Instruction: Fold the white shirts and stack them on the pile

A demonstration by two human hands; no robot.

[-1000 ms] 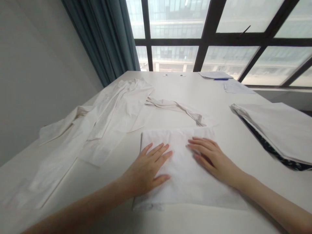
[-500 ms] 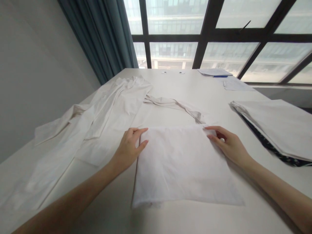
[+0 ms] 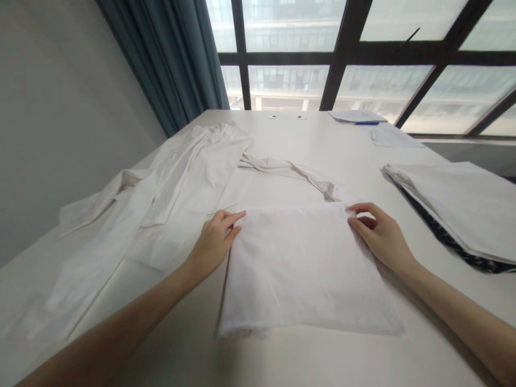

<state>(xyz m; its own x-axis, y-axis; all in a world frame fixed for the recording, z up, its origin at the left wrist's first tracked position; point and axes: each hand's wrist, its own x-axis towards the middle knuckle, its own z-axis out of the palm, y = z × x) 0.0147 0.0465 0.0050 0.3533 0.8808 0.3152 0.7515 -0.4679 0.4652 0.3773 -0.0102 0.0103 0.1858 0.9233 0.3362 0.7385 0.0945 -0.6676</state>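
A folded, roughly rectangular piece of thin white fabric [image 3: 302,269] lies flat on the white surface [image 3: 322,360], near and central. Its far edge runs fairly straight; faint creases mark its top, and the near left corner looks slightly bunched.

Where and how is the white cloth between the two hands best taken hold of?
Probably by its two far corners, coming from the left and right sides. The white cloth lies flat, its far edge nearly straight with a corner at each end for pinching; the left hand and right hand are at those corners.
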